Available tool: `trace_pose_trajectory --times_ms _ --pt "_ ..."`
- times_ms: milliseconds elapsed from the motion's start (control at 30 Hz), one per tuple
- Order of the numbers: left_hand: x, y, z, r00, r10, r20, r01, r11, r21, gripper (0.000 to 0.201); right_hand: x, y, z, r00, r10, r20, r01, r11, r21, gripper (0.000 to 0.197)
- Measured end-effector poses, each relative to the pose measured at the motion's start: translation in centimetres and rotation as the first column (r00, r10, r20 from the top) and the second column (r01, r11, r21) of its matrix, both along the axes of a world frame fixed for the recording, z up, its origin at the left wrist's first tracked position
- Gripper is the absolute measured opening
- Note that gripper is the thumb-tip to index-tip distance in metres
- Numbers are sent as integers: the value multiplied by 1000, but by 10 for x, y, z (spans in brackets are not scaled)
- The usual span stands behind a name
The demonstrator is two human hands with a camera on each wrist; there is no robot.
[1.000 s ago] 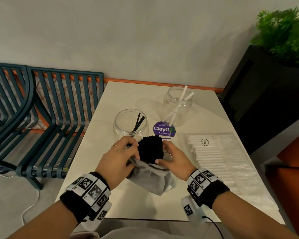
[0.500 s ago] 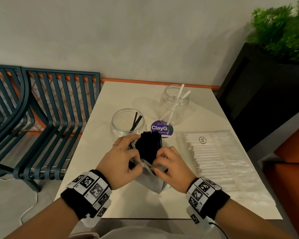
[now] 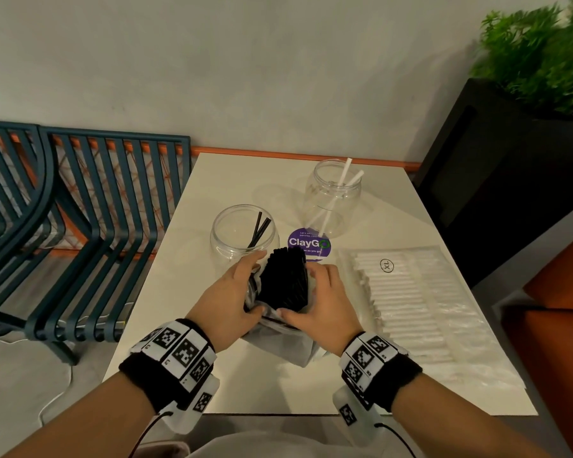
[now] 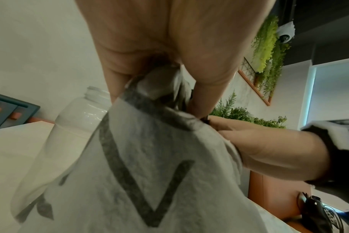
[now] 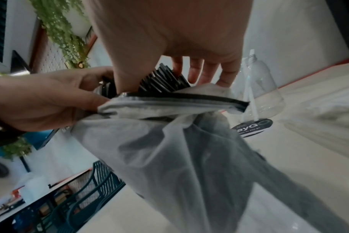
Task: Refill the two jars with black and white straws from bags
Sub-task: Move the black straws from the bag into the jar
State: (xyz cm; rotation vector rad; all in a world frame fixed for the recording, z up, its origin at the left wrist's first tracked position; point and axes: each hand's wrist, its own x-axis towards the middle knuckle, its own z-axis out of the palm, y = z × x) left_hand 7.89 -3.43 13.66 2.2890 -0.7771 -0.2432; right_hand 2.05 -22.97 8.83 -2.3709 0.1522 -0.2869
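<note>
Straws, black ones (image 3: 286, 279), stand bunched together and poke up out of the grey bag (image 3: 286, 342) at the near middle of the table (image 3: 212, 180). Left hand (image 3: 227, 300) curls round the bag's left edge, thumb and fingers pinching the rim. Right hand (image 3: 321, 302) has its thumb hooked on the near rim, fingers curved over the far side of the bundle. Just behind, touching distance from the left fingertips, sits the round jar (image 3: 242, 234) with a few black straws leaning in it. Further back and to the right, the taller jar (image 3: 334, 196) holds two white straws. Between them lies a purple sticker (image 3: 308, 242). Off to the right, a clear bag of white straws (image 3: 411, 302) lies flat.
</note>
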Motion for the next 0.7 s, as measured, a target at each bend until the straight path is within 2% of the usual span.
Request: trace_pose_trajectory --times_ms 100,200,300,400,467,533,600,700 --pt "-2 -2 3 1000 -10 7 10 1000 10 83 11 8 -1 994 -27 -108 11 989 -144 90" --pt "-2 0 3 1000 8 21 -8 1000 2 80 18 8 -4 984 -8 -176 -22 986 -167 67" --pt "0 3 3 998 53 42 -53 999 -9 75 18 2 0 995 2 -100 -4 1000 -21 32" --pt "1 7 3 993 105 51 -104 994 -31 69 18 -8 14 999 -50 6 47 976 213 14" --pt "2 8 4 991 125 50 -124 992 -38 65 18 -15 21 999 -45 27 34 946 322 13" --pt "3 8 6 991 128 46 -127 992 -18 61 16 -20 19 1000 -27 1 25 931 365 17" --pt "3 6 7 992 122 42 -123 992 18 56 11 -21 12 999 -10 -49 27 937 350 20" --pt "2 3 7 993 113 40 -115 992 54 52 7 -22 4 999 3 -47 12 954 298 32"
